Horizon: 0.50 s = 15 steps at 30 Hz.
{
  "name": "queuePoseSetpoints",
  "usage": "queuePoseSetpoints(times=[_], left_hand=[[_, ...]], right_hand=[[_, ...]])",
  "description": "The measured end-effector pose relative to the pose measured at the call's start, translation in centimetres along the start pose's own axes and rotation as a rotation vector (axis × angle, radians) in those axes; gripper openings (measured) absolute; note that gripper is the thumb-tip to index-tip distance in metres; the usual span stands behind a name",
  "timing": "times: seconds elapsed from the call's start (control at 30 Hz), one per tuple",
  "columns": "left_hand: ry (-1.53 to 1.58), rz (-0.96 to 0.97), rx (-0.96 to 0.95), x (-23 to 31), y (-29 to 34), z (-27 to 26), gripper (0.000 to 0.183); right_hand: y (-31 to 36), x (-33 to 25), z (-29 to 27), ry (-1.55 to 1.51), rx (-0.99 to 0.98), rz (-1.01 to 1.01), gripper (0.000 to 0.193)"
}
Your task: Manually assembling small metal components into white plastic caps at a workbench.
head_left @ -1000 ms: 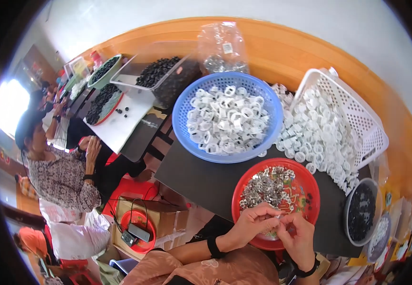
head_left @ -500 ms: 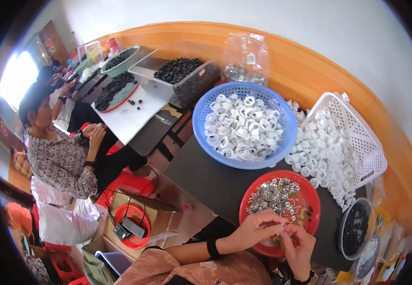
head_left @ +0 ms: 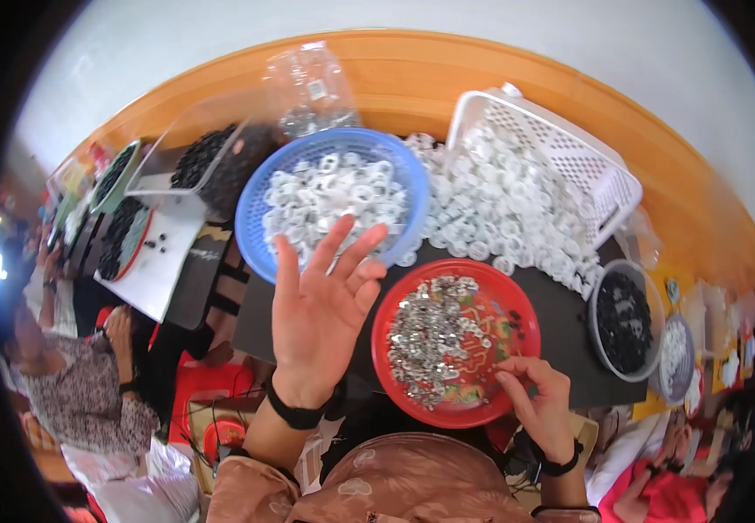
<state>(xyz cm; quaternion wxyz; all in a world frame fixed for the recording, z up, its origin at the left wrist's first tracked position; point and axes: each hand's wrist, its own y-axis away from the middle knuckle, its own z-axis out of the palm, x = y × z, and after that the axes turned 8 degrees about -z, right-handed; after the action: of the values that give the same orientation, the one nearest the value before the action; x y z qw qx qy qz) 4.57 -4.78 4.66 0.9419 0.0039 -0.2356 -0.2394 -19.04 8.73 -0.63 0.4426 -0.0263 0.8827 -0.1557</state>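
Observation:
My left hand (head_left: pixel 316 309) is raised with its fingers spread and palm showing, in front of the near edge of a blue perforated basket (head_left: pixel 249 248). Nothing shows in that palm. White ring-shaped plastic parts (head_left: pixel 342 187) fill the basket. My right hand (head_left: pixel 538 401) is at the lower right rim of a red round tray (head_left: pixel 386 383), its thumb and forefinger pinched together. Whatever is between those fingertips is too small to make out. Small shiny metal pieces (head_left: pixel 429 336) lie heaped in the tray's left half, with a few dark bits at its right.
A white perforated basket (head_left: pixel 569 144) lies tipped behind a pile of white plastic parts (head_left: pixel 508 209). At right stands a grey bowl of black parts (head_left: pixel 626 322). Back left are a clear bag (head_left: pixel 312 87) and a clear bin (head_left: pixel 168 166). A co-worker (head_left: pixel 81 383) sits at left.
My hands were together over the red tray, fingertips meeting. Now the left has moved away and opened near the blue basket, while the right stays by the tray. The view has swung rightward.

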Motion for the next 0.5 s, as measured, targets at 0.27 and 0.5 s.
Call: queuePoseSetpoints(times=[0.27, 0.5], left_hand=[[-0.552, -0.113, 0.092, -7.4, 2.9, -5.3, 0.036], [-0.945, 0.018, 0.069, -10.0, 4.0, -5.7, 0.028]], right_hand=[[-3.0, 3.3, -2.1, 0.087, 0.066, -0.042, 0.010], [-12.0, 6.9, -2.6, 0.271, -0.101, -0.136, 0.018]])
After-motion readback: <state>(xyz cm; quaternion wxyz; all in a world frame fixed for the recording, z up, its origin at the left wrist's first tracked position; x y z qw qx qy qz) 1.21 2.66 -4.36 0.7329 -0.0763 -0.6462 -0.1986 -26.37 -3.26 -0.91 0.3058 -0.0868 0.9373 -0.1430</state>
